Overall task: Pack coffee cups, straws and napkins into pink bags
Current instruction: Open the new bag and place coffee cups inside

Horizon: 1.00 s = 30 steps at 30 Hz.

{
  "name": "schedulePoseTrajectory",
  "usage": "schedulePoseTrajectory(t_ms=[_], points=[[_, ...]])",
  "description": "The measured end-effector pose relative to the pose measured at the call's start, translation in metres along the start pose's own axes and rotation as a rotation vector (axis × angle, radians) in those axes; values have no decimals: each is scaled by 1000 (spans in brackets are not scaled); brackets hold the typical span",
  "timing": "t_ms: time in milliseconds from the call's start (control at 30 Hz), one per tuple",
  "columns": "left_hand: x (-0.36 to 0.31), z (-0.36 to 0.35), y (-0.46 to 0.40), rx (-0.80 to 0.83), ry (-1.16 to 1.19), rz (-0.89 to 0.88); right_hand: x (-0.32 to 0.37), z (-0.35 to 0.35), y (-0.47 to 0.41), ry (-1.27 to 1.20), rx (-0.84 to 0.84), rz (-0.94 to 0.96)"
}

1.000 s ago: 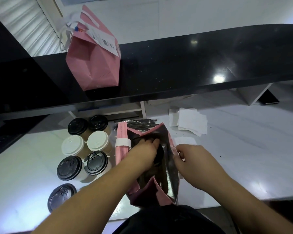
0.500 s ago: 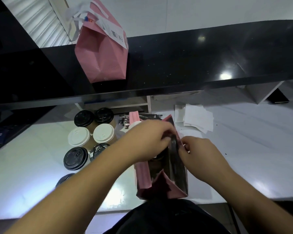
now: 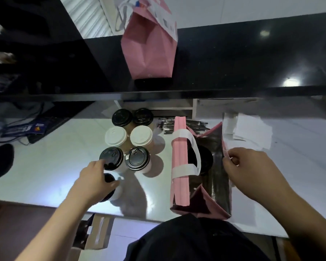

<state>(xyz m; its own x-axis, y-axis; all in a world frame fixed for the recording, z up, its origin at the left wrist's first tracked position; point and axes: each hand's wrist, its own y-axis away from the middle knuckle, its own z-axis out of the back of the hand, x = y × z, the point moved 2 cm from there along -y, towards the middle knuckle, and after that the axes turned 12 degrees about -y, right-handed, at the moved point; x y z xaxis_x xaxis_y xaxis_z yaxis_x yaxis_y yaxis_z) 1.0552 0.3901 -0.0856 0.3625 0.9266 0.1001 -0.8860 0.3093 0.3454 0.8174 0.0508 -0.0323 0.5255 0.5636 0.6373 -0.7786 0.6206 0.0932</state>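
The left hand (image 3: 93,178) grips the nearest black-lidded cup (image 3: 110,187), fingers curled round its lid. The right hand (image 3: 247,170) pinches the right rim of the open pink bag (image 3: 179,157), a cup (image 3: 205,159) inside just left of its fingertips.

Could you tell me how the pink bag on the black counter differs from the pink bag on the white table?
The pink bag on the black counter stands folded shut at the top with a printed slip on it; the pink bag on the white table is open, its dark shiny lining showing. No hand touches the counter bag; the right hand pinches the table bag's rim, and a black-lidded cup sits inside. Both have white handles.
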Motion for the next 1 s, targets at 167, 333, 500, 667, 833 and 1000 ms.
schedulePoseTrajectory(t_ms=[167, 333, 500, 667, 833, 1000], points=[[8, -29, 9, 104, 26, 88, 3, -3, -3, 0, 25, 5], [7, -32, 13, 115, 73, 131, 6, -2, -4, 1, 50, -2], [6, 9, 30, 131, 72, 81, 6, -2, -4, 6, 48, -16], [5, 86, 61, -39, 95, -81, 5, 0, -2, 7, 40, -14], [-39, 162, 97, -292, 190, -355, 8, 3, 2, 4, 53, -30], [-112, 195, 115, -359, 249, -696, 11, 9, 8, -46, 95, -56]])
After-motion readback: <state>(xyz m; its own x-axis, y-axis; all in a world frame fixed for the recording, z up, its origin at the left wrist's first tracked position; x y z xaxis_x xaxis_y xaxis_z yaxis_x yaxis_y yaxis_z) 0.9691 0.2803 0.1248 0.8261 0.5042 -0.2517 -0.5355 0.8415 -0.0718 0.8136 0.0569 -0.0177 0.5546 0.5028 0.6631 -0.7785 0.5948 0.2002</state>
